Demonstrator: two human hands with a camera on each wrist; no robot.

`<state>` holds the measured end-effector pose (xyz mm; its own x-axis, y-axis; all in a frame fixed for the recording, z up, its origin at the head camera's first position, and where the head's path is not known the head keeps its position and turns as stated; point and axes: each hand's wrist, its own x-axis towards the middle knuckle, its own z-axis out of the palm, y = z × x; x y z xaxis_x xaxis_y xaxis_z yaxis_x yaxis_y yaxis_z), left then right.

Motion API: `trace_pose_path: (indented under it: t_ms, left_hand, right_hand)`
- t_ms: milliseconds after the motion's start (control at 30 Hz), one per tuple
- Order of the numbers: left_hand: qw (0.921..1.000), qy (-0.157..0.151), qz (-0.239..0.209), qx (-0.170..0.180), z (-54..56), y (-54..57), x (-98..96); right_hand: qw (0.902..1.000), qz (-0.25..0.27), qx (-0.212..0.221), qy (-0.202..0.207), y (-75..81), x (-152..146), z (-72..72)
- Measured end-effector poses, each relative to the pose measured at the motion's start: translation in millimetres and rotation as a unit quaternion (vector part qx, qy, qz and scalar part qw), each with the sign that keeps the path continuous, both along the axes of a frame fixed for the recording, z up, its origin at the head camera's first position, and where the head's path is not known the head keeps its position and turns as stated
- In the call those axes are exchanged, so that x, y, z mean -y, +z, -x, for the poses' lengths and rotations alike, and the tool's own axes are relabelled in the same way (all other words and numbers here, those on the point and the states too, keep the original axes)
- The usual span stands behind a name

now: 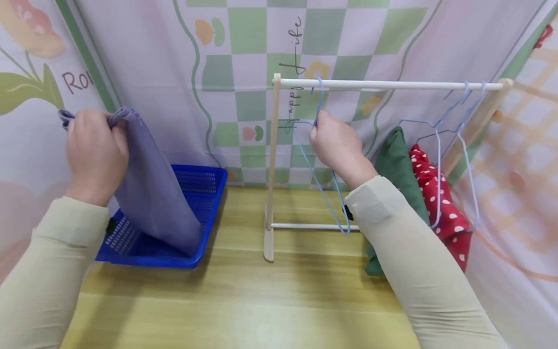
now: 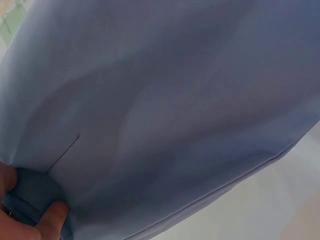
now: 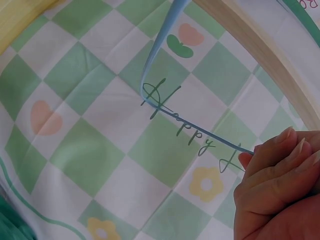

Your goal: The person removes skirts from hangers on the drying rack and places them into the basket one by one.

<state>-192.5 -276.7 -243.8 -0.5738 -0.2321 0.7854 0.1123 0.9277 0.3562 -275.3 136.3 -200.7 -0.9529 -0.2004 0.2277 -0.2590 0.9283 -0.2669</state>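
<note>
My left hand [image 1: 97,154] grips the gathered top edge of a grey-purple cloth [image 1: 150,184], which looks like a garment. The cloth hangs down into a blue plastic basket [image 1: 174,262], its lower end inside the rim. In the left wrist view the fabric [image 2: 175,110] spreads across most of the picture, pinched by a thumb and finger at the lower left. My right hand [image 1: 339,145] holds a light blue hanger [image 1: 320,186] just below its hook. That hook is still over the white rail [image 1: 392,85]. Curled fingers and one bent hanger arm [image 3: 200,129] show in the right wrist view.
A wooden-ended rack [image 1: 271,169] stands on the wood-grain table [image 1: 244,300]. At its right end hang a green cloth [image 1: 401,169] and a red polka-dot cloth [image 1: 451,203] on blue hangers [image 1: 438,179]. A checkered curtain [image 1: 248,63] is behind.
</note>
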Motion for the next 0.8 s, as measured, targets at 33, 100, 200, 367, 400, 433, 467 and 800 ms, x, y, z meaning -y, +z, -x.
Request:
trace_pose_path:
  t_ms: [33,100,200,367,400,433,467,800]
  left_hand:
    - [1.0000,0.001,-0.003,0.008,3.7,2.6,0.3]
    - [0.9997,0.003,-0.009,0.021,11.6,7.6,1.5]
    - [0.9991,0.005,-0.016,0.039,24.7,14.2,3.5]
    - [0.9978,0.010,-0.032,0.057,48.9,22.7,4.2]
    - [0.9975,0.013,-0.033,0.061,54.1,23.8,4.1]
    - [0.9972,0.015,-0.034,0.065,59.2,24.7,3.9]
    - [0.9966,0.017,-0.036,0.072,64.1,25.4,3.7]
    - [0.9964,0.022,-0.048,0.066,96.8,32.1,-0.1]
  right_hand:
    - [1.0000,-0.001,-0.002,0.000,-0.2,-0.3,0.1]
    - [1.0000,-0.002,-0.006,-0.002,-0.5,-1.2,0.5]
    - [1.0000,-0.002,-0.007,-0.003,-0.2,-2.1,0.6]
    - [1.0000,-0.004,-0.005,-0.007,0.7,-4.0,0.1]
    - [0.9999,-0.005,-0.007,-0.007,0.9,-4.3,0.0]
    - [0.9999,-0.006,-0.008,-0.007,0.9,-4.6,0.0]
    - [0.9999,-0.006,-0.009,-0.007,1.0,-4.9,0.2]
    - [0.9999,-0.009,-0.009,-0.009,-1.9,-2.5,0.3]
